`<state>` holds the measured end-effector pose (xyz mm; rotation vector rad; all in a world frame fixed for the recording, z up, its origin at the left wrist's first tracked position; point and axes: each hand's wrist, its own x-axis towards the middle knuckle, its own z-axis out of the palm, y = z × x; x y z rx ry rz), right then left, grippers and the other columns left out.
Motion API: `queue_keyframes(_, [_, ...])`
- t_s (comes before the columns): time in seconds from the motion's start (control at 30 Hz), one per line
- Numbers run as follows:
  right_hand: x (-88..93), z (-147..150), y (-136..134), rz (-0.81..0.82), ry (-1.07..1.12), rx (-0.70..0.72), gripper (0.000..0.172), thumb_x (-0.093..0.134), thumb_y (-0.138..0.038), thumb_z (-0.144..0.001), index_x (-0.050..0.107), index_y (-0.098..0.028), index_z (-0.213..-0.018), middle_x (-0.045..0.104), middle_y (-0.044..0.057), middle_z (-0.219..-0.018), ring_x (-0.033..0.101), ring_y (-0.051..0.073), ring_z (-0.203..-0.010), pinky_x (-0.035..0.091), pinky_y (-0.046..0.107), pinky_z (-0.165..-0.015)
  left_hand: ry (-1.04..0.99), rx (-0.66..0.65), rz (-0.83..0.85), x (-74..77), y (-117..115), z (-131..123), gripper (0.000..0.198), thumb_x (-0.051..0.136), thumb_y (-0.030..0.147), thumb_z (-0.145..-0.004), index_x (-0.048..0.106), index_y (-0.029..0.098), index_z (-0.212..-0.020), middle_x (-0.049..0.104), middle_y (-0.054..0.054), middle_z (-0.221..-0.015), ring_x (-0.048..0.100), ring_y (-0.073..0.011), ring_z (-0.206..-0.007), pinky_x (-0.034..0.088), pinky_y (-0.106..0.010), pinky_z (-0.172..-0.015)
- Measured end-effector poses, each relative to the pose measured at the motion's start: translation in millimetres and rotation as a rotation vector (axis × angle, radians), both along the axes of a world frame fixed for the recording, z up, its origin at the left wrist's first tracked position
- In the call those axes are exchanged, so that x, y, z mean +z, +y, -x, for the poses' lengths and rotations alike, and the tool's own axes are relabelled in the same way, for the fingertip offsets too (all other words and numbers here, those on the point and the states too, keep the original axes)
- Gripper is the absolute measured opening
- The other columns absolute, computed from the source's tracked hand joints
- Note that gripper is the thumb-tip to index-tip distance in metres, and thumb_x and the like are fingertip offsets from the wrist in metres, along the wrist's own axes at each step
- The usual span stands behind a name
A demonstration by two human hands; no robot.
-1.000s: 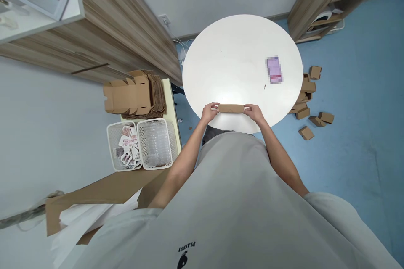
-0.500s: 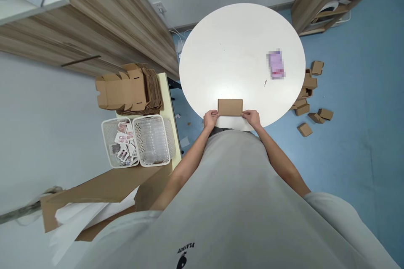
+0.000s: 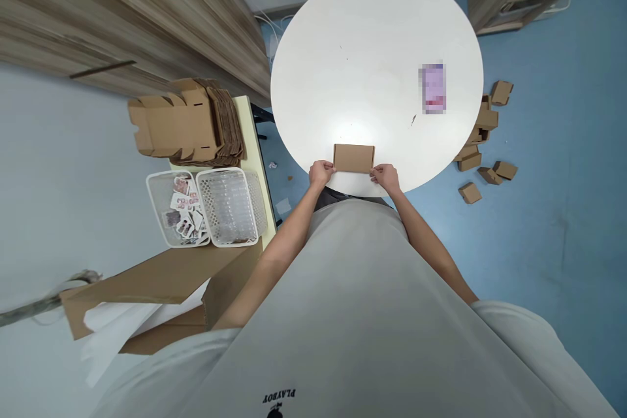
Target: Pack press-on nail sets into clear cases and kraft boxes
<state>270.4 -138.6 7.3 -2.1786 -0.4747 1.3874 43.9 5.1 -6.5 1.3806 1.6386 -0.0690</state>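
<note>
A small brown cardboard box [image 3: 353,158], its lid closed, lies on the white round table [image 3: 372,39] near the edge closest to me. My left hand [image 3: 321,173] pinches the box's near left corner between thumb and fingers. At the near right corner, my right hand [image 3: 386,177] grips the box the same way. The undersides of the fingers are hidden. Farther right on the table is a pixelated pinkish-purple item [image 3: 434,89], too blurred to name.
Flattened cardboard boxes [image 3: 176,124] are stacked on a side table at left. Beside them stand a white basket of printed cards [image 3: 183,209] and a basket of clear plastic pieces [image 3: 229,206]. An open carton [image 3: 161,274] holds white sheets. Folded boxes [image 3: 470,193] lie on the floor at right.
The camera view has shifted slightly, so the table appears higher. Both hands still hold the box's near corners, and the box itself has hardly moved on the table.
</note>
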Motion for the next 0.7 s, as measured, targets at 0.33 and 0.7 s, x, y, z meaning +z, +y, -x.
queue_keyframes(0.33, [-14.1,-25.1,-2.0,0.048,0.178,-0.07,0.025,0.089,-0.031,-0.092,0.081,-0.016,-0.111,0.086,0.01,-0.103,0.079,0.017,-0.08,0.063,0.026,-0.074,-0.054,0.165,0.026,0.8,-8.8,-12.5,0.033,0.087,0.018,-0.079,0.086,0.02,-0.112,0.087,-0.01,-0.115,0.079,-0.0275,-0.119,0.057,-0.04,-0.113])
queue_keyframes(0.7, [2.0,-22.7,-21.2,-0.12,0.312,-0.225,0.019,0.092,-0.027,-0.087,0.082,-0.016,-0.099,0.086,0.006,-0.096,0.084,0.018,-0.09,0.069,0.032,-0.093,-0.236,0.5,0.061,46.6,-81.5,-22.4,0.027,0.088,0.024,-0.091,0.073,0.013,-0.111,0.082,-0.017,-0.117,0.08,-0.0206,-0.105,0.066,-0.038,-0.099])
